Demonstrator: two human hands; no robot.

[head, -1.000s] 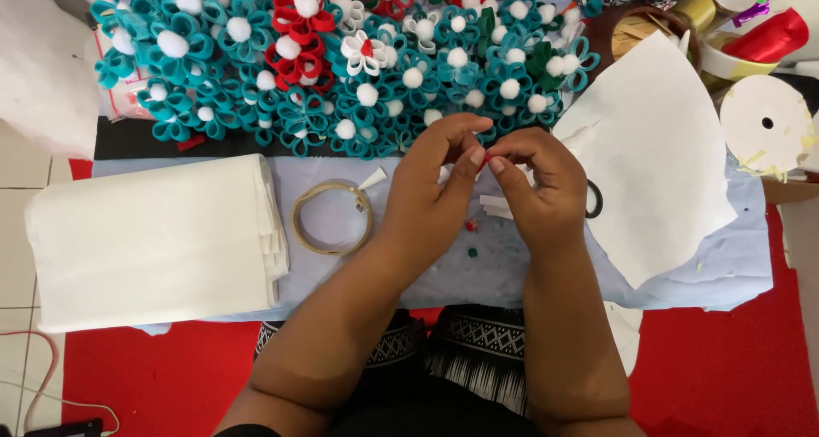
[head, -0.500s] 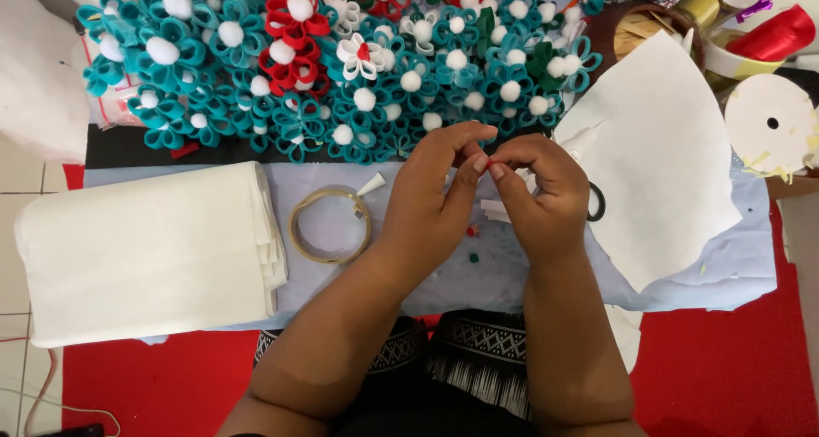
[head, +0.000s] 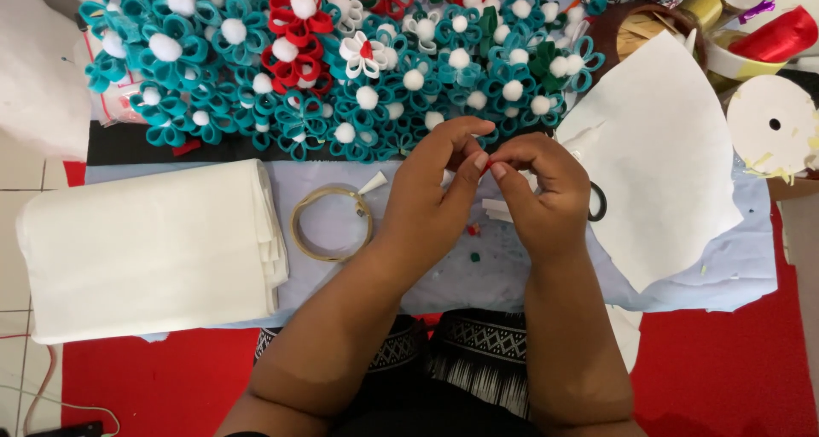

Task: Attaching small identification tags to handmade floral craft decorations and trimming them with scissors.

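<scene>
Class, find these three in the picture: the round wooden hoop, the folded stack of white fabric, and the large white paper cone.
wooden hoop (head: 296,229), head view, left side of its ring.
white fabric stack (head: 145,253), head view, middle of top layer.
white paper cone (head: 661,168), head view, middle of its surface.

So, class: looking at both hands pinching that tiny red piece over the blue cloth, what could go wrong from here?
1. The tiny red piece, pinched only between fingertips, could slip and get lost among the scraps below.
2. The left hand and right hand hide the work, so misfolding might go unnoticed.
</scene>
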